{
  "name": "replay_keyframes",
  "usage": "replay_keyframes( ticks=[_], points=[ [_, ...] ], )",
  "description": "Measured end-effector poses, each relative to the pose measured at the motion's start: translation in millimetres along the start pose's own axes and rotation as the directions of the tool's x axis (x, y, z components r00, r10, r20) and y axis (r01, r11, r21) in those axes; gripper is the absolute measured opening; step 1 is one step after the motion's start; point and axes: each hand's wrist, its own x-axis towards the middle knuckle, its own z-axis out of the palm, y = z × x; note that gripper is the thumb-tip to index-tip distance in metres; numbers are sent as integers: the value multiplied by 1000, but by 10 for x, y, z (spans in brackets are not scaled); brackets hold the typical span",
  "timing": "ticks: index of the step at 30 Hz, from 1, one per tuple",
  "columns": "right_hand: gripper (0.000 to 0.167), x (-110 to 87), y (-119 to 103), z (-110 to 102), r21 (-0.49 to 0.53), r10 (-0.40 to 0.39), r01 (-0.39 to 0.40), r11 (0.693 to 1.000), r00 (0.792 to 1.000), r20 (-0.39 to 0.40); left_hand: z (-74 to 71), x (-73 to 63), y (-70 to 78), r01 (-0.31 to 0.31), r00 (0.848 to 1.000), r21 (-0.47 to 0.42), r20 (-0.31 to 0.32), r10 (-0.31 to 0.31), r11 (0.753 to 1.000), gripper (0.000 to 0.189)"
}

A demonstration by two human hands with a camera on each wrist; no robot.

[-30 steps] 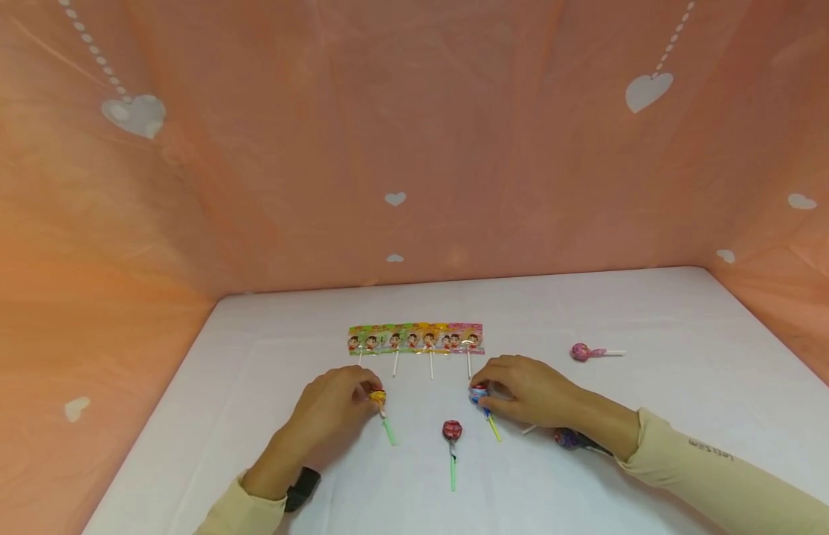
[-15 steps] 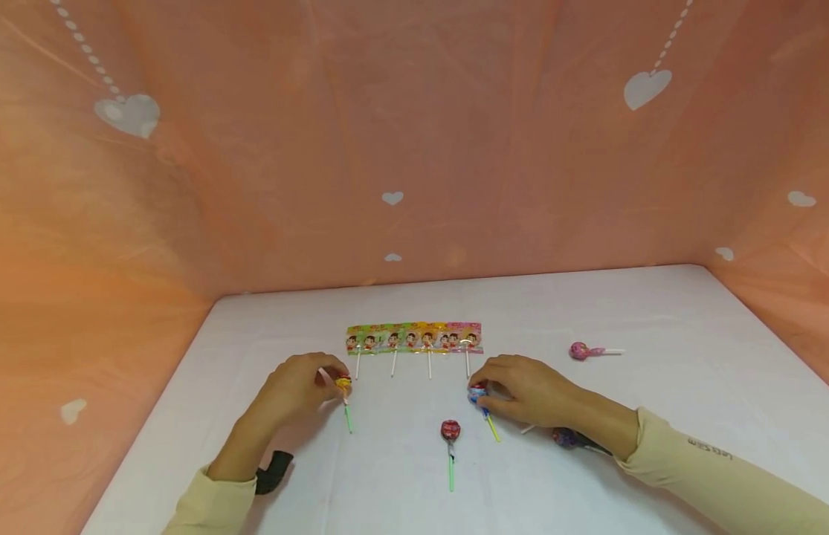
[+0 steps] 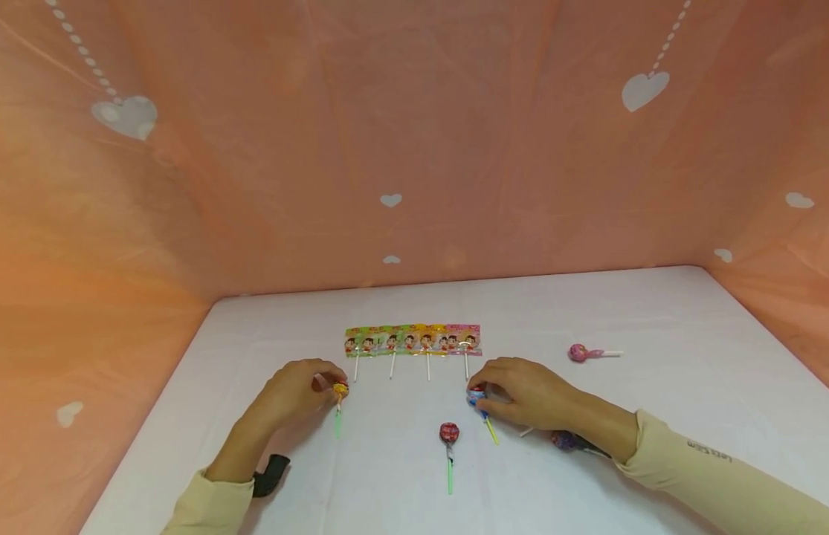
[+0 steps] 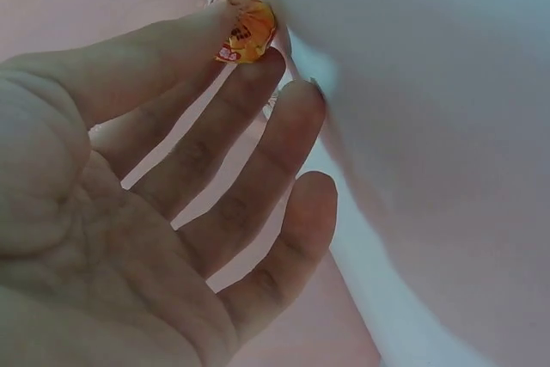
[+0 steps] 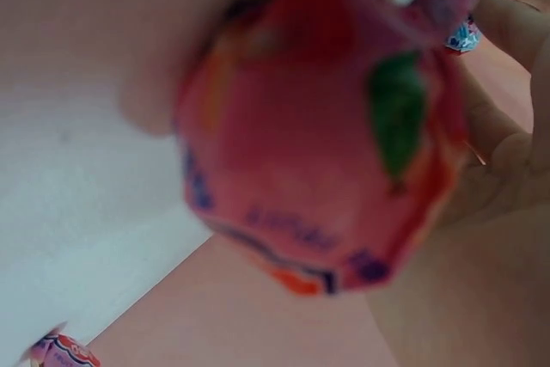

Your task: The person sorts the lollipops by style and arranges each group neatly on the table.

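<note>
At the left of the head view, my left hand [image 3: 294, 391] pinches the head of a yellow-orange lollipop [image 3: 340, 388]; its green stick points toward me. In the left wrist view, thumb and fingertips meet on that lollipop [image 4: 249, 30], close to the white cloth. On the other side, my right hand [image 3: 531, 390] grips a blue-wrapped lollipop [image 3: 477, 397] with a yellow stick slanting toward me. Between the hands and nearer to me lies a red lollipop [image 3: 449, 433] on a green stick. Flat-packed lollipops [image 3: 392, 342] form a row behind, their white sticks toward me.
A pink lollipop [image 3: 578, 353] lies at the right. Under my right forearm sit a dark purple lollipop [image 3: 564, 441] and a white stick [image 3: 526, 431]. A pink-wrapped lollipop [image 5: 301, 143] fills the right wrist view. Orange cloth walls [image 3: 454, 148] border the white table [image 3: 387, 490].
My left hand has carried the yellow-orange lollipop leftward, and its stick has swung to point more straight toward me. My right hand keeps its place on the blue lollipop.
</note>
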Motion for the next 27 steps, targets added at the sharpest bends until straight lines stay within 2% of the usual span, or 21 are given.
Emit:
replay_keyframes(
  ticks=[14, 27],
  points=[
    [24, -12, -9, -13, 7, -2, 2, 1000, 1000, 3, 39, -15, 25, 79, 996, 10, -50, -79, 997, 15],
    [25, -20, 5, -15, -14, 7, -7, 1000, 1000, 8, 14, -30, 5, 60, 997, -14, -40, -60, 998, 19]
  ],
)
